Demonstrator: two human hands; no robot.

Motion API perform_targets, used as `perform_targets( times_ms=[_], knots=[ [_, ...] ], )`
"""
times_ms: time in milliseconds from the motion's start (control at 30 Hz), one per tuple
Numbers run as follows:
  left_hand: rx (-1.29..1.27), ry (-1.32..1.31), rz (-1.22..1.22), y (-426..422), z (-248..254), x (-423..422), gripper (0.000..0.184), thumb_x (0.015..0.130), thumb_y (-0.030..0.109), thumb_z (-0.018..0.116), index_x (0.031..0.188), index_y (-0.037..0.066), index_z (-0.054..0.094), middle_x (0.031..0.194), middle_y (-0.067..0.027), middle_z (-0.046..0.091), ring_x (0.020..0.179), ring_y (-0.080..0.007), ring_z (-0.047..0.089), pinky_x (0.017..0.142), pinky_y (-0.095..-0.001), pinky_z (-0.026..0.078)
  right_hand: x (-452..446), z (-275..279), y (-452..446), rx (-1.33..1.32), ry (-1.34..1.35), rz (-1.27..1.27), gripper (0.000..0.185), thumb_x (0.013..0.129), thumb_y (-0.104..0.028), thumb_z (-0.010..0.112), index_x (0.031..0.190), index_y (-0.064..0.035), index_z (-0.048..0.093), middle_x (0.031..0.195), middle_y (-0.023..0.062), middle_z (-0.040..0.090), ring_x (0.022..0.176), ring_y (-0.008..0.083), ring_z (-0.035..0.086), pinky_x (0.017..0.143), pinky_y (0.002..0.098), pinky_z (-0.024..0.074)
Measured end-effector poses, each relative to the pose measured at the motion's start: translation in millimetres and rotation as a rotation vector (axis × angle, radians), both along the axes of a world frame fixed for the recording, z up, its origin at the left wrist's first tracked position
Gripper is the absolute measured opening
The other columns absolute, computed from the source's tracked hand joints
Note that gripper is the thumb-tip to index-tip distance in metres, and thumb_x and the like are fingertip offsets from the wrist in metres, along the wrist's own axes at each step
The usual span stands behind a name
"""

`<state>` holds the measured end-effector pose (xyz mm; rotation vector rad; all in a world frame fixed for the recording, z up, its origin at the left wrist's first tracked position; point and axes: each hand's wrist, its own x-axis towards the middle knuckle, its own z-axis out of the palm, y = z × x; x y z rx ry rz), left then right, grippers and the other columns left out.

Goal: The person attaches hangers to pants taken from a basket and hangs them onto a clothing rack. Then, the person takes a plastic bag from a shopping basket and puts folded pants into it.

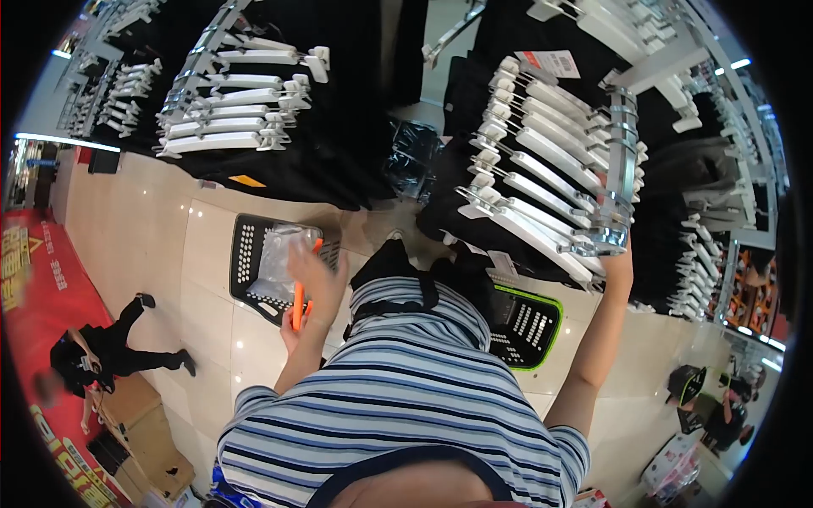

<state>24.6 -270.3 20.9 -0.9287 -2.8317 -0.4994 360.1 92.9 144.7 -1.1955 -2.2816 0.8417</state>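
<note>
My left hand is raised in front of a dark grey shopping basket, its thumb and fingers apart though smeared by motion. An orange strip runs close beside this hand and wrist, and a small patch of skin shows at its lower end. In the basket lies clear plastic. On the other side, my right hand reaches up to the end of a chrome rail with white hangers and dark garments. The rail hides most of its fingers.
Another rack of white hangers carries dark clothes at upper left. A green-rimmed black basket is by my right side. A person in black is near cardboard boxes at far left; people are at lower right.
</note>
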Motion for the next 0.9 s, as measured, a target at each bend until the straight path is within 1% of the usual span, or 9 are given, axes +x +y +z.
perform_targets(
  times_ms=[133, 233, 300, 367, 600, 733, 800, 867, 900],
  knots=[
    [-0.608, -0.340, 0.243, -89, -51, 38, 0.081, 0.072, 0.035, 0.068, 0.134, 0.003, 0.027, 0.130, -0.0236, 0.033, 0.116, -0.0403, 0.035, 0.094, -0.0501, 0.029, 32, -25, 5, 0.072, -0.124, -0.015, 0.056, 0.076, -0.008, 0.060, 0.128, -0.0018, 0.039, 0.117, 0.0165, 0.051, 0.108, 0.0257, 0.048, 0.094, 0.0320, 0.0347],
    [-0.315, -0.305, 0.267, -106, -81, 34, 0.066, 0.072, 0.036, 0.066, 0.125, 0.003, 0.041, 0.115, -0.0222, 0.050, 0.100, -0.0369, 0.051, 0.085, -0.0454, 0.041, 52, -26, 16, 0.077, -0.123, 0.037, 0.047, 0.078, -0.008, 0.058, 0.123, 0.0003, 0.045, 0.115, 0.0180, 0.052, 0.105, 0.0264, 0.050, 0.091, 0.0322, 0.0374],
    [-0.234, -0.522, 0.457, -124, -104, 18, 0.044, 0.072, 0.036, 0.064, 0.103, 0.004, 0.058, 0.087, -0.0184, 0.062, 0.076, -0.0340, 0.061, 0.069, -0.0418, 0.048, 30, -19, 20, 0.125, -0.109, 0.106, 0.045, 0.079, -0.007, 0.056, 0.122, 0.0006, 0.046, 0.116, 0.0177, 0.052, 0.106, 0.0266, 0.050, 0.091, 0.0324, 0.0375],
    [-0.214, -0.396, 0.313, -123, -116, 5, 0.029, 0.072, 0.034, 0.062, 0.078, 0.006, 0.064, 0.068, -0.0165, 0.062, 0.063, -0.0341, 0.062, 0.058, -0.0436, 0.050, 21, -9, 20, 0.213, -0.098, 0.130, 0.043, 0.080, -0.007, 0.055, 0.121, 0.0010, 0.047, 0.116, 0.0174, 0.053, 0.106, 0.0267, 0.050, 0.091, 0.0327, 0.0375],
    [-0.184, -0.402, 0.308, -105, -124, 12, 0.026, 0.072, 0.034, 0.059, 0.071, 0.009, 0.066, 0.067, -0.0149, 0.063, 0.065, -0.0329, 0.062, 0.061, -0.0427, 0.051, 4, 52, -28, 0.406, -0.085, 0.105, 0.037, 0.082, -0.005, 0.049, 0.118, 0.0022, 0.051, 0.118, 0.0163, 0.053, 0.108, 0.0273, 0.049, 0.091, 0.0336, 0.0376],
    [-0.163, -0.374, 0.331, -95, -123, 15, 0.026, 0.072, 0.034, 0.059, 0.072, 0.009, 0.066, 0.068, -0.0142, 0.063, 0.065, -0.0315, 0.063, 0.060, -0.0414, 0.051, 27, 63, -39, 0.381, -0.156, -0.091, 0.030, 0.085, -0.008, 0.050, 0.108, 0.0115, 0.048, 0.098, 0.0215, 0.058, 0.089, 0.0339, 0.054, 0.083, 0.0370, 0.0403],
    [-0.153, -0.359, 0.343, -88, -121, 14, 0.026, 0.071, 0.034, 0.059, 0.073, 0.009, 0.066, 0.068, -0.0141, 0.063, 0.065, -0.0310, 0.063, 0.060, -0.0410, 0.051, 27, 86, -75, 0.283, -0.163, -0.145, 0.023, 0.088, -0.012, 0.049, 0.097, 0.0102, 0.050, 0.086, 0.0166, 0.059, 0.077, 0.0290, 0.055, 0.072, 0.0356, 0.0426],
    [-0.168, -0.377, 0.359, -86, -120, 16, 0.026, 0.071, 0.034, 0.059, 0.073, 0.009, 0.066, 0.068, -0.0139, 0.063, 0.065, -0.0308, 0.063, 0.060, -0.0410, 0.051, 38, 87, -95, 0.242, 0.030, 0.028, 0.025, 0.093, -0.015, 0.043, 0.085, 0.0057, 0.053, 0.075, 0.0120, 0.058, 0.067, 0.0221, 0.052, 0.063, 0.0313, 0.0404],
    [-0.176, -0.386, 0.367, -85, -120, 17, 0.025, 0.071, 0.034, 0.059, 0.073, 0.009, 0.066, 0.068, -0.0138, 0.063, 0.065, -0.0306, 0.063, 0.060, -0.0409, 0.051, 31, 87, -110, 0.116, 0.266, 0.236, 0.024, 0.093, -0.014, 0.042, 0.080, 0.0040, 0.052, 0.073, 0.0118, 0.057, 0.065, 0.0211, 0.051, 0.062, 0.0300, 0.0400]
  ],
)
